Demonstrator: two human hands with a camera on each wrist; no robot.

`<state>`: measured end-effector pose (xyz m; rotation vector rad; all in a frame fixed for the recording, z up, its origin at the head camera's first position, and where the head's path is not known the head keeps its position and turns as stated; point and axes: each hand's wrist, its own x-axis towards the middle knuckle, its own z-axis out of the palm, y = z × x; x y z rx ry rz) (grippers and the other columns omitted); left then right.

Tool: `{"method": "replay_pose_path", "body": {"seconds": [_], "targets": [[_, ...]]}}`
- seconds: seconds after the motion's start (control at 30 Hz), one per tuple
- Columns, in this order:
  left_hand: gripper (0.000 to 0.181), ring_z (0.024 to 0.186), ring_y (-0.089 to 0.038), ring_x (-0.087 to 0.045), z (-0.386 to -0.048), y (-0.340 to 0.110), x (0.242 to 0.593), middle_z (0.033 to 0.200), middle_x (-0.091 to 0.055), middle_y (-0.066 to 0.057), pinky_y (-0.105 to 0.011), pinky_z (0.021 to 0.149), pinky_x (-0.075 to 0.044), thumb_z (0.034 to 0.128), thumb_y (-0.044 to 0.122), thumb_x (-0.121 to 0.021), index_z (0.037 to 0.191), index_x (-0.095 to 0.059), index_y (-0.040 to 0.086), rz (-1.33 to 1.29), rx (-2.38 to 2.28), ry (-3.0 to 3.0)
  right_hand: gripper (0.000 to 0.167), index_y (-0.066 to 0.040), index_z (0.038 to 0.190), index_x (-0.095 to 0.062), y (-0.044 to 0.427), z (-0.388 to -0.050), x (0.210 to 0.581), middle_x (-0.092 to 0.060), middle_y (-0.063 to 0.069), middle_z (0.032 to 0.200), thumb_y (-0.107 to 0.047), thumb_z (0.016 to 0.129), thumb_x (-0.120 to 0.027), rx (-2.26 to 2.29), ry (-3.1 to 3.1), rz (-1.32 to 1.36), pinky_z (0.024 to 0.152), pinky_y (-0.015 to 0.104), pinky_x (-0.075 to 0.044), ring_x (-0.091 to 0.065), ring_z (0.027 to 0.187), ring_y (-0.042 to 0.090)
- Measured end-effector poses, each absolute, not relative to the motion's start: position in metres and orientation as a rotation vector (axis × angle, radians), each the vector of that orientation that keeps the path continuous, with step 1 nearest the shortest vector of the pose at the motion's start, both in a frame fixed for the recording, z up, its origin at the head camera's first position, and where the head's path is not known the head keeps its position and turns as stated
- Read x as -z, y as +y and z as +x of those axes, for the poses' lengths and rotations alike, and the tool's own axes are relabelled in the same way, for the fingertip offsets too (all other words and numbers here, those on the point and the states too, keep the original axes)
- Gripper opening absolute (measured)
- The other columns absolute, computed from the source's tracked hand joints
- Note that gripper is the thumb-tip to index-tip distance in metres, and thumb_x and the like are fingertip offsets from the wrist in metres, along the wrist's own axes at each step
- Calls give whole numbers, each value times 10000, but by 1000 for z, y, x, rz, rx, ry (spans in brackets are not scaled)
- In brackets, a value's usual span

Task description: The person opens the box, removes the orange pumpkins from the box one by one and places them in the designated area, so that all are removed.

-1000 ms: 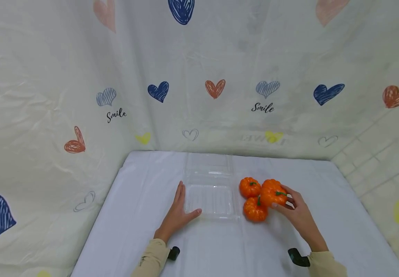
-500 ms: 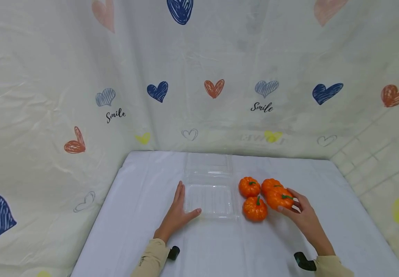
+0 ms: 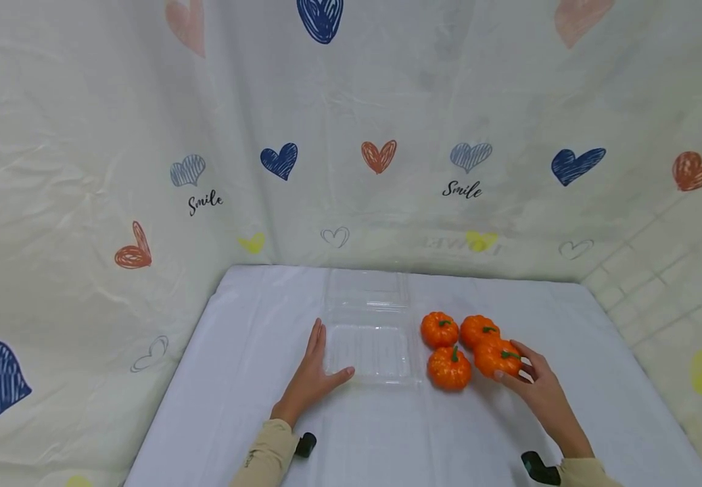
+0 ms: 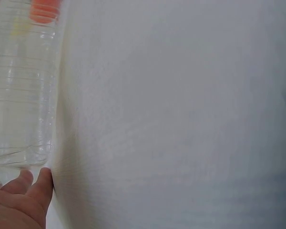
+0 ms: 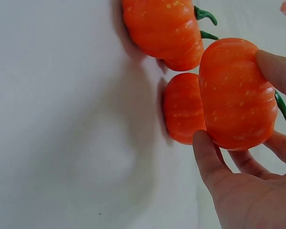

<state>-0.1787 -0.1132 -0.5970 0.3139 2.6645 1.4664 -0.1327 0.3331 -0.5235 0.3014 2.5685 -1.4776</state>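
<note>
Between thumb and fingers, my right hand [image 3: 536,387] grips a small orange pumpkin [image 3: 497,357] with a green stem. In the right wrist view this pumpkin [image 5: 237,95] is raised off the cloth. Three more pumpkins stand close by: a back-left one [image 3: 439,330], a front one [image 3: 449,369] and a back-right one [image 3: 478,329] partly behind the held pumpkin. A clear plastic clamshell container [image 3: 370,353] lies with its lid [image 3: 367,289] folded back. My left hand [image 3: 312,380] rests along its left side and front-left corner, fingers straight and thumb spread.
A white cloth [image 3: 387,439] covers the table. Behind and at both sides hangs a pale curtain [image 3: 339,101] printed with hearts. A dark wrist camera [image 3: 540,468] sits near the right sleeve, another [image 3: 306,445] near the left sleeve.
My right hand has drawn the held pumpkin right and toward the front, away from above the others, uncovering more of the back-right pumpkin. The left hand and container have stayed put.
</note>
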Motion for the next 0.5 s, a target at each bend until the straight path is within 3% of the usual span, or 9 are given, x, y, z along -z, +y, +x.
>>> {"method": "replay_pose_path", "body": {"seconds": [0.5], "targets": [[1198, 1629, -236, -111, -181, -114, 601, 1795, 86, 79, -580, 1263, -252, 920, 532, -825, 1727, -63, 81, 326, -1472, 2671, 1023, -32, 1713, -138, 344, -134, 545, -85, 331, 1716, -425, 1009, -767, 1445, 2516, 381, 1203, 669, -315, -236, 1504, 562]]}}
